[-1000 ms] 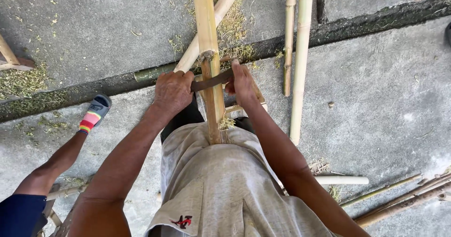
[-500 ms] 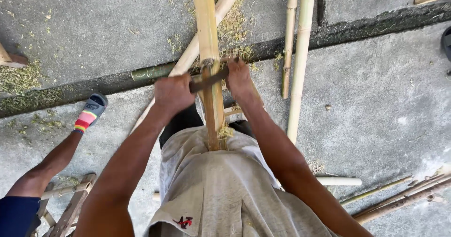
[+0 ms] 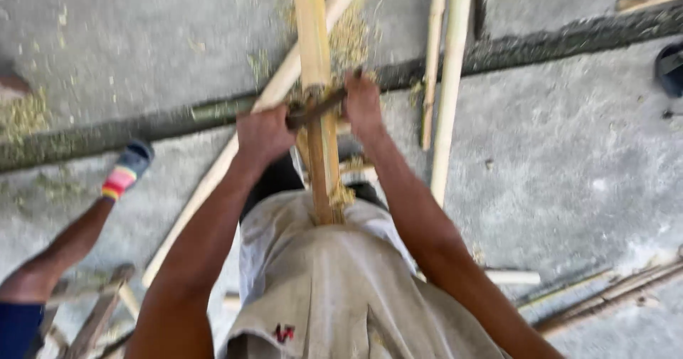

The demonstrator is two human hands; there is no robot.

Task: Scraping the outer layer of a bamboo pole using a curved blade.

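1. Bamboo pole: runs lengthwise from the person's lap outward over the concrete floor.
2. Dark blade: lies crosswise on the pole.
3. Left hand: clenched around one blade end.
4. Right hand: clenched around the other end.
5. Thin bamboo poles: lie just beside, on the right.

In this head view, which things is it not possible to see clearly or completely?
- Blade across the bamboo pole: its ends are hidden inside the left hand and right hand, and motion blur hides its edge.
- Bamboo pole: its near end disappears behind the grey shirt; the top frame edge cuts off its far end.
- Dark object: cut by the right edge, kind unclear.
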